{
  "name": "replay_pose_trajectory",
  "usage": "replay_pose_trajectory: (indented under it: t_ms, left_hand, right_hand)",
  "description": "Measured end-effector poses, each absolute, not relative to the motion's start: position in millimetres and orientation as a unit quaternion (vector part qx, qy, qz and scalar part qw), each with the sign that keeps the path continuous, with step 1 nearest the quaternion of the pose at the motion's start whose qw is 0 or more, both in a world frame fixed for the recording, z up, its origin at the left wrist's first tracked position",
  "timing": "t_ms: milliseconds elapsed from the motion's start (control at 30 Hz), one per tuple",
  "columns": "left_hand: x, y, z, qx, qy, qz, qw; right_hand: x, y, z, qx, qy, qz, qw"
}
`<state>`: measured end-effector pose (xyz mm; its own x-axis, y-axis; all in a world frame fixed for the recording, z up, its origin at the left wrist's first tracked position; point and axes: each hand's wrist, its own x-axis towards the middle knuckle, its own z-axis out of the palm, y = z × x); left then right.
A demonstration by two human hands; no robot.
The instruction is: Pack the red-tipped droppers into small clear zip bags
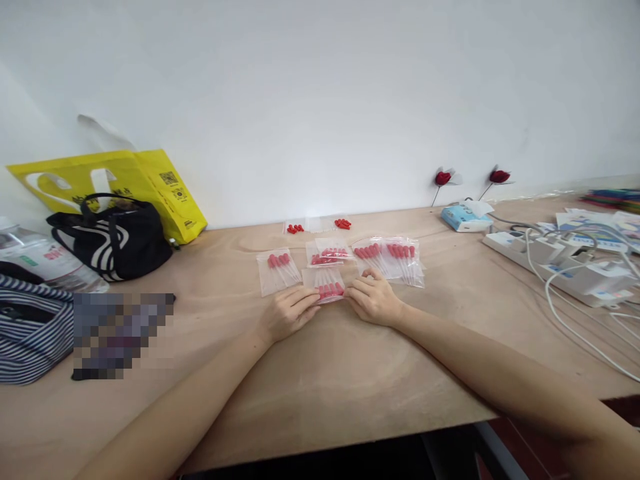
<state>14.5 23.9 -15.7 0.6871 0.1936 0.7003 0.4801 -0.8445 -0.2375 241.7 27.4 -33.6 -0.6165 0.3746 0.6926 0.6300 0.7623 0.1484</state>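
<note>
A clear plastic bag [327,275] holding several red-tipped sticks lies in front of me, its red tips toward me. My left hand [290,312] pinches the near left corner of this bag, and my right hand [374,298] pinches the near right corner. Left of it lies another bag [265,275] with red-tipped sticks. Just behind it are overlapping bags [330,253] with red tips, and to the right more such bags [400,263] lie partly under or beside my right hand. Small bags of short red pieces [295,229] [343,224] rest near the wall.
At the left stand a yellow bag [150,180], a black bag [135,240], a large bottle [55,263] and a striped bag [37,333]. Tissues [465,219], two red flowers, and a power strip [565,267] with cables are at the right.
</note>
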Motion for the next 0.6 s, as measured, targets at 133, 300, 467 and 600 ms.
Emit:
replay_pose_trajectory:
  t_ms: [133, 300, 467, 600]
  left_hand:
    - [27.2, 26.1, -19.9, -0.891, -0.168, -0.373, 0.196]
    - [30.7, 28.8, -23.3, -0.893, -0.171, -0.374, 0.184]
    - [32.4, 28.6, -20.2, -0.896, -0.152, -0.355, 0.221]
    - [34.8, 28.6, -17.2, -0.894, -0.121, -0.345, 0.26]
  right_hand:
    - [234.4, 23.4, -31.3, -0.281, -0.874, -0.206, 0.34]
    - [227.8, 20.9, -29.9, -0.274, -0.873, -0.18, 0.36]
    - [223.8, 20.1, -30.1, -0.28, -0.871, -0.157, 0.373]
    - [222.8, 18.5, -29.8, -0.285, -0.869, -0.17, 0.365]
